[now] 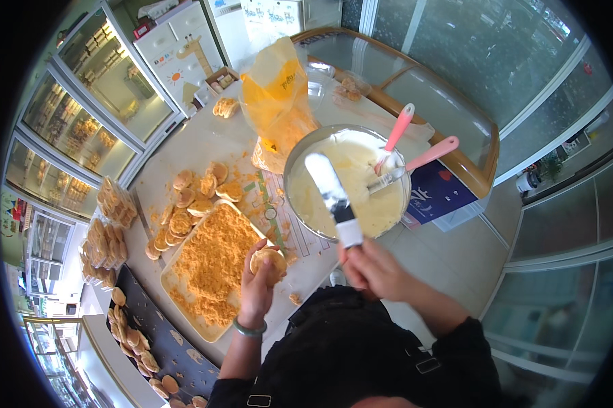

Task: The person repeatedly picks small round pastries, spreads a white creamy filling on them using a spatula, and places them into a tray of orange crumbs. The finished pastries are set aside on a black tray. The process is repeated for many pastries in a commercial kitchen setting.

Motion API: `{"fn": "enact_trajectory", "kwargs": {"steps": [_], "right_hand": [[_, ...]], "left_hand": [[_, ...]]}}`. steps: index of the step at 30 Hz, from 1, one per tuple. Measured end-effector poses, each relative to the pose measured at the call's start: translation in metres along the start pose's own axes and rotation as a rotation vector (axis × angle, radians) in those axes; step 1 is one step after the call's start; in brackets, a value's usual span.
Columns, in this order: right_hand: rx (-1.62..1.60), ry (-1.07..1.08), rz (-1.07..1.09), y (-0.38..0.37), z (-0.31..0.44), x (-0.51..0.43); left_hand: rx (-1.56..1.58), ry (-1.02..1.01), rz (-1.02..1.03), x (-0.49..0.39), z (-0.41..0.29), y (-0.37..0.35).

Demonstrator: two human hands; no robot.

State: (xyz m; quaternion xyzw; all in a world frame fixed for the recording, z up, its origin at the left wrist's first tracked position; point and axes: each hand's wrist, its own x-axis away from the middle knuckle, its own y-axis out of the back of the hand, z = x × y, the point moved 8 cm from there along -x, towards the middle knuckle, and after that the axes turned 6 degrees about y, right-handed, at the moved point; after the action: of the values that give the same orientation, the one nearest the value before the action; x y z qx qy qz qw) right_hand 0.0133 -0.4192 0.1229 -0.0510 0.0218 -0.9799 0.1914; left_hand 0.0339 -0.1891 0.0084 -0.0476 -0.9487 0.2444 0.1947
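Note:
My left hand point(257, 285) grips a small round cake point(268, 265) above the near edge of a cream-coloured tray point(204, 336). Orange-brown floss-like crumbs point(212, 260) fill most of that tray. In my right hand point(375, 268) is an offset or straight icing spatula point(332, 183), its blade smeared with white cream and pointing away from me. The blade hangs over a large metal bowl point(292, 214) of pale yellow cream point(316, 194). Two pink-handled tools lean in the bowl: one upright spatula point(401, 125) and another with a metal shank point(431, 153).
Crumb-coated cakes point(181, 219) are heaped beyond the tray. A yellow-printed plastic bag point(278, 92) of floss stands behind the bowl. At left are a dark baking sheet point(168, 331) with plain cakes point(133, 336) and stacked clear packs point(102, 245). A wood-framed glass case point(429, 102) borders the far right.

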Motion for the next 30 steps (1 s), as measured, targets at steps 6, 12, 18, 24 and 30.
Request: {"fn": "enact_trajectory", "kwargs": {"steps": [6,12,18,24,30], "right_hand": [[1.355,0.252,0.0,0.086,0.103,-0.01],[1.565,-0.22,0.497,0.088,0.066,-0.055],[1.409,-0.337,0.656,0.088,0.079,-0.044],[0.776,-0.522,0.424,0.109,0.088,-0.012],[0.833,0.152,0.021,0.039,0.062,0.007]], "left_hand": [[-0.605,-0.166,-0.096,-0.012,-0.013,0.007],[0.132,0.078,0.118,-0.01,0.003,-0.017],[0.555,0.122,0.238,0.001,-0.01,-0.043],[0.651,0.073,0.249,0.009,-0.025,-0.06],[0.564,-0.021,0.31,0.02,-0.037,-0.073]]}}
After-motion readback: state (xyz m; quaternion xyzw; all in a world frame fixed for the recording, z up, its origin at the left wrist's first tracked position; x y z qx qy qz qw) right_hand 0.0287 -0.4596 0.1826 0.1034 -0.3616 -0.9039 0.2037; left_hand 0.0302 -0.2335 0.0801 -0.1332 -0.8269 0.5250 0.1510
